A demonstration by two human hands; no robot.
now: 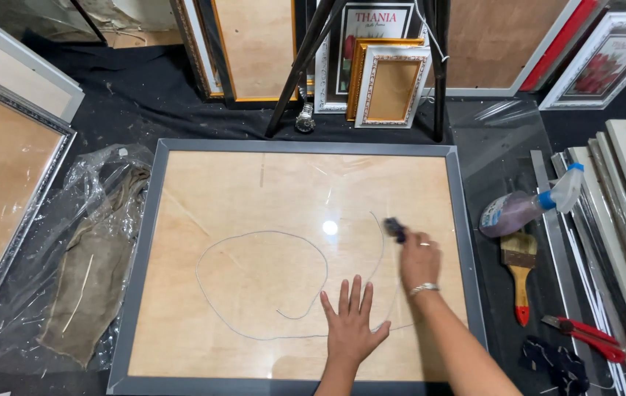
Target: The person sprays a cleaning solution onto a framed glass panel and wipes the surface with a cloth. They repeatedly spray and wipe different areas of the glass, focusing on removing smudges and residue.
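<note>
A large grey picture frame (137,257) lies flat on the black floor cloth, glass over a light wooden backing. My left hand (351,321) rests flat on the glass near the lower middle, fingers spread. My right hand (419,258) is closed around a small dark tool (394,229), its tip against the glass to the right of centre. A thin grey wire (254,235) lies in a loose loop on the glass, and one curved end runs up to the tool.
A spray bottle (518,209), a wooden paintbrush (521,271) with a red handle tip, red-handled pliers (584,334) and a dark cloth (551,359) lie right of the frame. Crumpled plastic and brown cloth (93,264) lie left. Stacked frames stand all around; tripod legs (306,66) behind.
</note>
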